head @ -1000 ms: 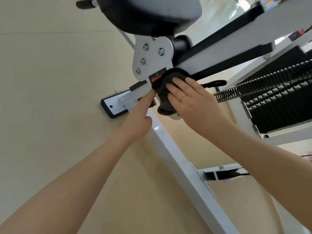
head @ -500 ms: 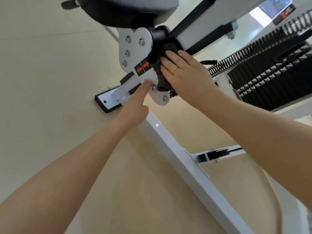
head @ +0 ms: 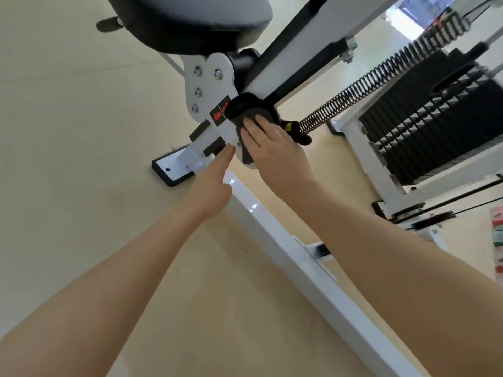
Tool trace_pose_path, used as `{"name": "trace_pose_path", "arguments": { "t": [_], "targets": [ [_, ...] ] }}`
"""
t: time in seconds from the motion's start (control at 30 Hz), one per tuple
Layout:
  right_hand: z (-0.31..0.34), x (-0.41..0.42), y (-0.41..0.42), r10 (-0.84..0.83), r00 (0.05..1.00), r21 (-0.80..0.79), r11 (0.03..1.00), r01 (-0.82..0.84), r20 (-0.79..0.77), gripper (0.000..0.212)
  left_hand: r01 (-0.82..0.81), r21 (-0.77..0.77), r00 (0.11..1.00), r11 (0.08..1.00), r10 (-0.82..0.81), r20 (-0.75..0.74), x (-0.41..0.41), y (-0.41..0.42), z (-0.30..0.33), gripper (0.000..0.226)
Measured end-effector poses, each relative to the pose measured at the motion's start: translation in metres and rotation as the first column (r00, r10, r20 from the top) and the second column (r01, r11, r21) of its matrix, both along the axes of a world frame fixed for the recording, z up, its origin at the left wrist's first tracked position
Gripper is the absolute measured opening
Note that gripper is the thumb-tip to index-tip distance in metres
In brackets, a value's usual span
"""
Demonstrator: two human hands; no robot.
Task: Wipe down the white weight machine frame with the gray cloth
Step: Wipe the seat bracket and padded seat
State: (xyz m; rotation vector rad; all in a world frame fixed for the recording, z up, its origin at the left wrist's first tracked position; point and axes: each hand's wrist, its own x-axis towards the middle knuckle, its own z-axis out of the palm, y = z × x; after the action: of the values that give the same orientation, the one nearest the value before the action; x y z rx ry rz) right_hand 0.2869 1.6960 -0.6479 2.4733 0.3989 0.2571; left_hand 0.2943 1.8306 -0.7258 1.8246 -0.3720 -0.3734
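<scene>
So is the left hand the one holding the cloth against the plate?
No, the right hand presses the gray cloth on the white plate; the left hand only touches the frame.

White frame (head: 285,257), dark gray cloth (head: 246,110), black seat (head: 190,20), seemingly red-arrowed black label (head: 220,112).

Frame (head: 285,257): white metal, shiny. Long square bar runs on floor from lower right up to middle. Flat white plate (head: 206,85) stands at bar's top end, four bolts in it, small black sticker with red arrows near its lower part. Another white bar slants up to right from plate, black strip along it.

Cloth (head: 245,115): dark gray, soft, bunched up. Pressed flat on plate's right edge, just beside sticker. One end hangs down along plate edge.
</scene>
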Motion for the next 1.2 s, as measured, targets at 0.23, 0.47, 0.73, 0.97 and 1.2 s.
{"name": "trace_pose_path", "arguments": {
  "t": [0.23,0.47,0.73,0.97,1.2],
  "targets": [
    [-0.02,-0.027,-0.035,0.199,0.96,-0.179,0.955,-0.234,-0.196,0.05,0.015,0.042,1.0,0.999,-0.016,0.016,-0.002,0.008,-0.022,0.086],
    [-0.035,-0.041,-0.027,0.109,0.994,0.503,0.86,-0.088,-0.012,0.048,0.026,0.12,1.0,0.992,-0.026,0.0,-0.005,0.003,-0.036,0.083],
    [-0.088,-0.094,-0.047,-0.272,0.817,0.586,0.587,0.559,-0.508,0.047,0.094,0.182,0.992,0.979,-0.076,-0.106,-0.014,-0.015,-0.057,0.079],
    [-0.105,-0.066,-0.032,-0.585,0.771,0.875,0.201,0.441,-0.254,0.041,0.125,0.268,0.981,0.955,-0.079,-0.175,0.002,-0.025,-0.076,0.071],
    [-0.165,-0.003,0.011,-0.279,0.766,0.518,0.599,0.61,-0.579,0.067,-0.019,0.191,0.994,0.981,0.039,-0.102,0.047,-0.004,-0.093,0.071]
  ]
}}
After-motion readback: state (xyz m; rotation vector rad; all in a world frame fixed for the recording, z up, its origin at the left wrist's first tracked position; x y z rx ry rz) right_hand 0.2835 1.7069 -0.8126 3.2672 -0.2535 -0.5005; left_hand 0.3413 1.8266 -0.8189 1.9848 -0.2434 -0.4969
